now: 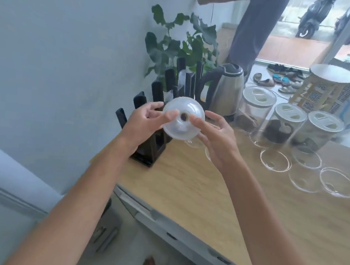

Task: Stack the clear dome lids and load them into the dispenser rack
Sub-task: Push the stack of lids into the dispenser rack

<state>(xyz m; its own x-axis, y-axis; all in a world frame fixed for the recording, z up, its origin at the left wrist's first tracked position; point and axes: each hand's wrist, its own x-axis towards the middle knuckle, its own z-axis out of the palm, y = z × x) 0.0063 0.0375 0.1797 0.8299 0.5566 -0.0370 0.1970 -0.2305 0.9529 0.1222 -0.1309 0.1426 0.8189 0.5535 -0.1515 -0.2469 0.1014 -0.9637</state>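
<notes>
Dome lids (182,119), seemingly a small nested stack, are hanging in the air before the black dispenser rack (151,106), and I'm pinching them between my left hand (144,124) and right hand (214,136), likely to square the rims, while loose lids (275,160) are waiting on the counter (206,195).

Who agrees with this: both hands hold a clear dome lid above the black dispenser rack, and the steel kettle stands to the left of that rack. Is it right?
One detail is wrong. In the head view the steel kettle stands to the right of the black dispenser rack, not the left. The rest holds: the left hand and right hand hold a clear dome lid above the rack.
</notes>
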